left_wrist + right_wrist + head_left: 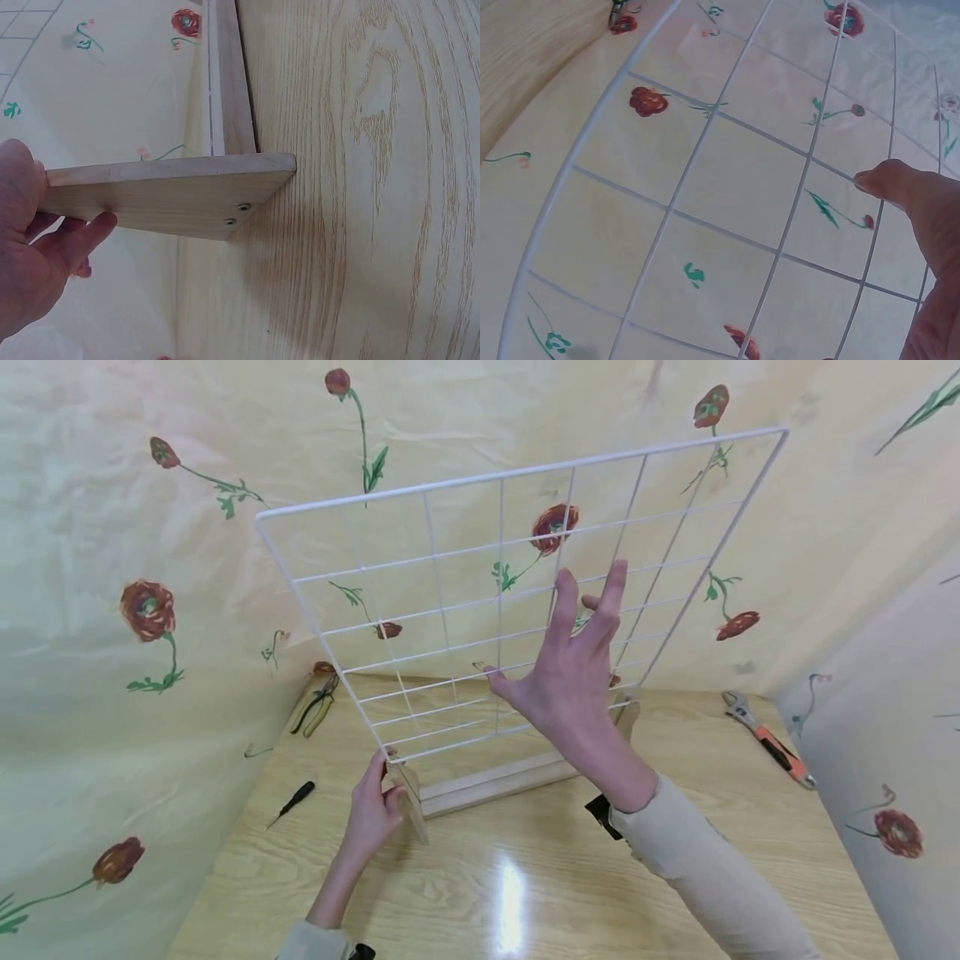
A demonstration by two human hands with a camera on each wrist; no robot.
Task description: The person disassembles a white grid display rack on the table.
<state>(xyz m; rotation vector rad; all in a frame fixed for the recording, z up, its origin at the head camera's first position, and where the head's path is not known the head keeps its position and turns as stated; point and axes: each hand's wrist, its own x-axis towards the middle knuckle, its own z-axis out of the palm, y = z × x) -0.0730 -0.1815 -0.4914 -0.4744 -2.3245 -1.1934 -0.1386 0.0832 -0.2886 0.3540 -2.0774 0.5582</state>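
Observation:
A white wire grid panel (525, 472) stands tilted on a low wooden base, whose crossbar (495, 783) lies along the tabletop. My left hand (372, 806) grips the base's left end board (172, 191) near the grid's lower left corner, thumb on one face. Two screw heads (237, 214) show at the board's lower end. My right hand (573, 668) is spread against the grid right of its middle, and in the right wrist view the thumb (892, 180) meets a wire. Its other fingertips are mostly out of that view. The right end board (626, 714) is partly hidden behind my forearm.
Pliers (318, 706) with yellow-and-black handles lie at the table's back left, a black-handled screwdriver (292, 804) nearer me. An adjustable wrench (772, 743) with an orange-and-black grip lies at the right edge. Flower-print cloth (150, 693) covers the walls behind and beside the table.

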